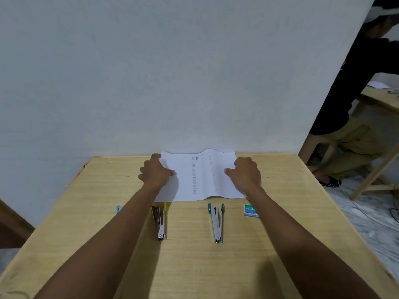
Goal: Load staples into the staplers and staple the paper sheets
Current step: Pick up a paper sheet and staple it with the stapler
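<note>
At the far edge of the wooden table [280, 234], against the plain white wall [151, 72], lie the paper sheets [200, 175], and both hands are on them. The left hand [155, 172] grips the left margin, thumb on top and fingers curled at the edge. The right hand [246, 173] grips the right margin in the same way. The step in hand appears to be squaring or positioning the stack, not loading. The sheets are thin, white and printed with columns of fine text. They bow upward in a soft ridge right of centre, so they will flex and slide unless held flat. Nearer the person, two staplers lie apart from the paper: a yellow-trimmed stapler [159, 221] partly under the left forearm, and a teal-trimmed stapler [217, 221]. Each is hinged open in a narrow V, showing bright, smooth metal. Whether either magazine holds staples cannot be told. A small green staple box [250, 210], rectangular card, sits just right of the teal-trimmed stapler. A blue plastic tip [117, 208] shows beside the left forearm; it may be a third stapler. The next move probably calls for releasing the paper, taking staples from the box and seating a strip in an open magazine. The tabletop is pale, matte and straight-grained.
</note>
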